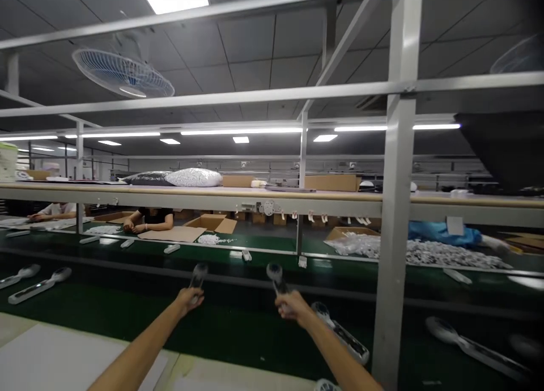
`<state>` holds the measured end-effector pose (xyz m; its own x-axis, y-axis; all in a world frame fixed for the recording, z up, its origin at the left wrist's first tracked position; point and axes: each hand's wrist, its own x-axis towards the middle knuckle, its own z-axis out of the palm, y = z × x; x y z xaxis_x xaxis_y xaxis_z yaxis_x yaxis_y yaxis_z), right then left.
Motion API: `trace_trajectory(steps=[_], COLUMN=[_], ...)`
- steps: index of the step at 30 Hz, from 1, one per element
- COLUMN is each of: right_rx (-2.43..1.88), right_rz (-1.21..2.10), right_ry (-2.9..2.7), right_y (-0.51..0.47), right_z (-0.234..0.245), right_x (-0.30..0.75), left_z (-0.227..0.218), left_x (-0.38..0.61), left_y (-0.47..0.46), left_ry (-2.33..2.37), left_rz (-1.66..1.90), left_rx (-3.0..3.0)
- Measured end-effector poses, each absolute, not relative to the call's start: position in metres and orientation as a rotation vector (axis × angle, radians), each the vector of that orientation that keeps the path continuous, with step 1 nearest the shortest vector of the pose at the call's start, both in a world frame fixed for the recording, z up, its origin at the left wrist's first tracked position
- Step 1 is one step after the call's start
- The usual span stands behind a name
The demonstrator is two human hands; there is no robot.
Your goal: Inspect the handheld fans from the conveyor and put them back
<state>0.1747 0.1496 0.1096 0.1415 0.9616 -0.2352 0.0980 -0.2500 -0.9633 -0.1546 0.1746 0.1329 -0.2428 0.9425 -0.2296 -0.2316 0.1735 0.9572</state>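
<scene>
Both my arms reach out over the green conveyor belt (242, 334). My left hand (190, 300) is closed around the handle of a shower head (199, 274), its round head pointing up and away from me. To the right, my right hand (292, 305) grips a second shower head (275, 274), also with its round end forward. Both are blurred, and the fingers hide much of the handles. Beside my right forearm, another shower head (346, 339) with a dark strip along its handle lies on the belt.
More shower heads (40, 286) lie at the left, and one (476, 348) at the right. A metal post (395, 238) rises right of my arms. A white sheet (55, 360) covers the near worktop. Across the belt are co-workers' hands (135, 226), small white parts (210, 239) and an opened carton (212, 221).
</scene>
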Motion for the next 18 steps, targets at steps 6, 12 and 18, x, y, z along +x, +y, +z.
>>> trace_trajectory(steps=[6,12,18], right_rx=[-1.048,-0.824,-0.776], right_rz=[1.15,1.051,1.02], right_ry=[-1.029,-1.055,-1.055], right_y=[0.105,0.052,0.035], right_z=[0.152,0.179,0.19], right_x=[0.167,0.162,0.161], left_z=[0.162,0.2,0.2], left_x=[-0.068,-0.017,-0.005], left_y=[0.14,0.071,0.043], left_ry=[0.802,0.521,0.519], left_rz=[1.421,1.536,1.533], left_rx=[0.917,1.075,1.193])
